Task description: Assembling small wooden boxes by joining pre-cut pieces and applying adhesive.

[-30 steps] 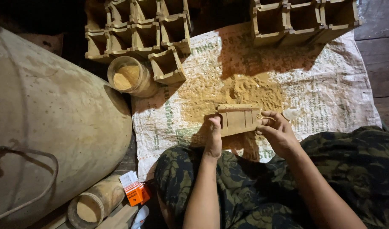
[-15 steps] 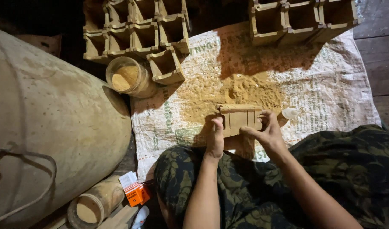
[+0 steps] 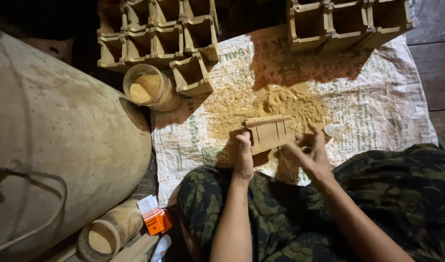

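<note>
A small wooden box [image 3: 270, 133] with slatted sides sits tilted on the woven sack [image 3: 378, 106] spread over the floor, close to the sack's near edge and just in front of the person's knees. The left hand [image 3: 244, 156] grips the box's left end, thumb and fingers pinched on its edge. The right hand [image 3: 312, 154] hovers at the box's right end with its fingers loosely spread and blurred; whether they touch the wood cannot be told.

Directly behind the box, toward the middle of the sack, lies a heap of yellow-brown sawdust [image 3: 280, 104], thinning into a scatter around it. A small pale object [image 3: 334, 129] lies on the sack just right of the right hand (its kind is unclear).

Along the sack's far edge stand open wooden boxes: a cluster of them [image 3: 159, 36] at the far left corner, one sitting on the sack itself, and a row [image 3: 346, 22] toward the far right corner. A clear jar of sawdust [image 3: 147, 88] stands just off the sack's left edge, beside the cluster.

A large, pale rounded tank [image 3: 57, 140] fills the left side, with a cable [image 3: 38, 213] looping over it. By the near left corner of the sack lie a second jar [image 3: 108, 233] on its side and a small orange-and-white carton [image 3: 154, 217]. Camouflage trousers [image 3: 402, 194] cover the person's legs.
</note>
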